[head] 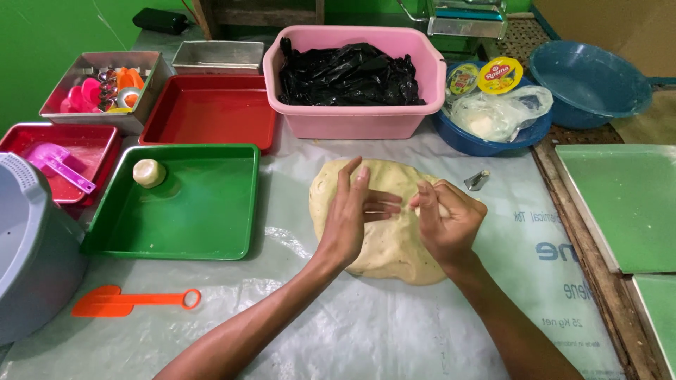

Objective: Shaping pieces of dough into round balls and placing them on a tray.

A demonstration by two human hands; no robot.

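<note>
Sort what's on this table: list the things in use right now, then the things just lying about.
In use:
left hand
right hand
dough slab
dough ball in green tray

Lying about:
orange spatula
empty red tray
pink tub of black plastic
blue basin
small metal clip

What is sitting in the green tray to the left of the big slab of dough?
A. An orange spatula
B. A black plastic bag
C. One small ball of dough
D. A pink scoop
C: the green tray holds a single small ball of dough in its far left corner; the orange spatula lies outside it on the plastic sheet.
</note>
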